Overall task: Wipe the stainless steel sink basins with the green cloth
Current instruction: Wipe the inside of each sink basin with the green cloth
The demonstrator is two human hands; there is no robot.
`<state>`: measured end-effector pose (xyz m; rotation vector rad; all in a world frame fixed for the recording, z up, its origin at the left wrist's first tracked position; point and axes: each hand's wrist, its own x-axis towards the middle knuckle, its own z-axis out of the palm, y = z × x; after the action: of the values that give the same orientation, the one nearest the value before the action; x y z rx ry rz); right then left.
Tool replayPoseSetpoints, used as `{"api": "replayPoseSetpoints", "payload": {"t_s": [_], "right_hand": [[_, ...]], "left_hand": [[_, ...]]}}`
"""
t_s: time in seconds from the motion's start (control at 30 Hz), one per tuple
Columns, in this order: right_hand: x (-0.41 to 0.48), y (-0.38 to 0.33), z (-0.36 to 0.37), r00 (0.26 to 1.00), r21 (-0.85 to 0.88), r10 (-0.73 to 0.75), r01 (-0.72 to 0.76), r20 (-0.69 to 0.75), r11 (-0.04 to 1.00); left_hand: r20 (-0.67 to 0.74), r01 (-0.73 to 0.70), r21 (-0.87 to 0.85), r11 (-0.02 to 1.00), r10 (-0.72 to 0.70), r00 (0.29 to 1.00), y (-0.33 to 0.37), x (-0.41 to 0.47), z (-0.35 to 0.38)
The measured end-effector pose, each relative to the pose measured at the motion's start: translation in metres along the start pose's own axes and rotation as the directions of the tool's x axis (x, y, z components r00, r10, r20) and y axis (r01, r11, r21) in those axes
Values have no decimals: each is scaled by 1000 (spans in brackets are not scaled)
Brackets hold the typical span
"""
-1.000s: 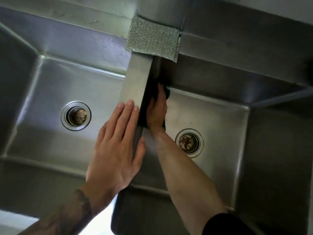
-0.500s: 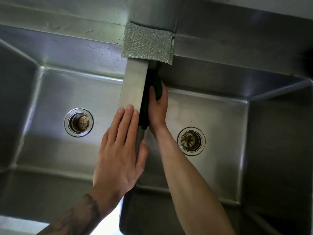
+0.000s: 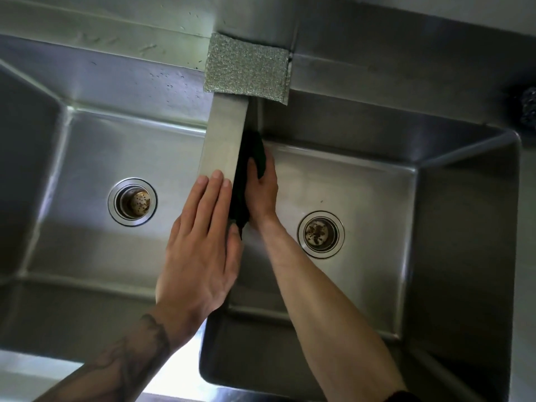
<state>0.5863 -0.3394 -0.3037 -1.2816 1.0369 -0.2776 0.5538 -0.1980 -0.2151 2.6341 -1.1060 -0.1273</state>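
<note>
Head view: right hand fingers grip the cloth, pressing it against the divider wall inside the right basin. Left hand lies flat on the divider top, fingers straight. Step in hand: wiping that wall. Probable next move: firm strokes down onto the basin floor.

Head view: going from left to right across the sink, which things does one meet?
Left drain → left hand → green cloth → right hand → right drain.
</note>
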Motion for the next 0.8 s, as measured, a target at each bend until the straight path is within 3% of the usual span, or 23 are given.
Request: {"api": "replayPoseSetpoints", "payload": {"t_s": [0.17, 0.4, 0.6, 0.8], "right_hand": [[-53, 1, -6, 983, 109, -162, 152, 91, 982], [-38, 14, -5, 998, 33, -8, 6, 69, 999], [-72, 19, -7, 978, 157, -159, 138, 131, 978], [-19, 22, 0, 1000, -13, 13, -12, 20, 1000]], "left_hand": [[49, -1, 30, 1000, -1, 999, -1, 0, -1], [41, 15, 44, 999, -17, 999, 1, 0, -1], [88, 3, 63, 998, -9, 996, -1, 0, 1], [50, 22, 43, 999, -24, 998, 0, -1, 1]]}}
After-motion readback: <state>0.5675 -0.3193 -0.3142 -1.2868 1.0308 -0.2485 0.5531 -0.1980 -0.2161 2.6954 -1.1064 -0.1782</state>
